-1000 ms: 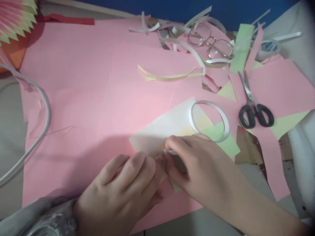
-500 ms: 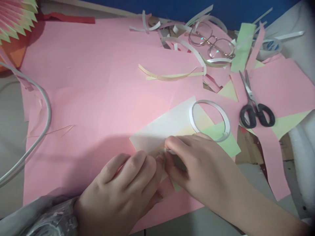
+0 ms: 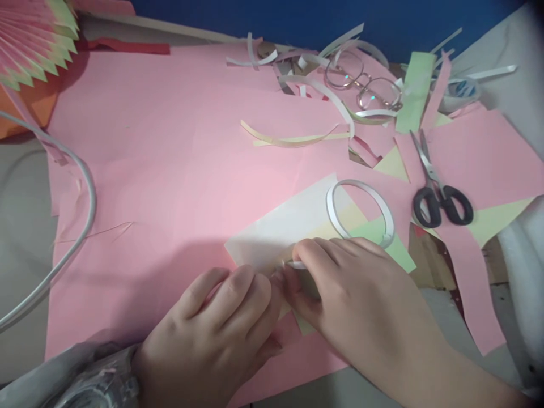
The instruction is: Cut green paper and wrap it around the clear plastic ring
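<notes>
White strip (image 3: 297,264), one, in right hand (image 3: 361,297), one ring (image 3: 331,211)

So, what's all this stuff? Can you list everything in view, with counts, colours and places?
base paper: at least one, pink, under most things
layered papers: several, white, yellow, green, around the fingers
ring: one, white, beyond right hand
narrow strip: one, white, at right fingertips
curved strips: two, pale yellow, centre
scissors: one pair, black handles, right
glasses: one pair, metallic, upper right
tape roll: one, clear and blue, upper right
paper scraps: many, mixed, right
cardboard: uncountable, brown, below scissors
cord: one, white, left
pleated paper: one, pink and yellow-green, upper left
orange item: one, orange, below pleats
red strip: one, red, upper left
backdrop: one, blue, top
wristwatch: one, translucent, left wrist
sleeve: one, grey, lower left
left hand: one, bare, lower centre
right hand: one, bare, lower right
</notes>
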A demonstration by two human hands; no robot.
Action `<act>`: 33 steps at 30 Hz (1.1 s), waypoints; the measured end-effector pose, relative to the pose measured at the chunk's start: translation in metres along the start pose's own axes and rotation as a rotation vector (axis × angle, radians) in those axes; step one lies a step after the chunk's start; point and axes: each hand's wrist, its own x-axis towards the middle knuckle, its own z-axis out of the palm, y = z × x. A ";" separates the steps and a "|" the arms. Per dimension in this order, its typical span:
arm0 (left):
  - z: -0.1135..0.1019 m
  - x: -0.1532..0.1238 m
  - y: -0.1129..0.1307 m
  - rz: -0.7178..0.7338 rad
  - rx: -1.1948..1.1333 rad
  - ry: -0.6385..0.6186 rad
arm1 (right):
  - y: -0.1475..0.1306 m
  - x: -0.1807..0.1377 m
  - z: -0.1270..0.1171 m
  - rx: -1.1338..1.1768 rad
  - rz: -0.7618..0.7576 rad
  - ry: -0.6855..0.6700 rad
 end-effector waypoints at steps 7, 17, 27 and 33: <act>0.000 0.002 -0.001 0.039 0.011 0.009 | 0.006 0.001 0.000 0.004 0.053 0.005; 0.001 -0.001 -0.004 0.032 -0.008 0.012 | 0.018 0.001 -0.006 0.261 0.049 -0.097; 0.006 -0.005 -0.001 -0.010 -0.054 0.060 | 0.019 0.002 -0.008 0.292 0.070 -0.198; 0.008 -0.006 -0.003 0.027 -0.034 0.082 | 0.014 -0.001 -0.005 0.247 0.050 -0.139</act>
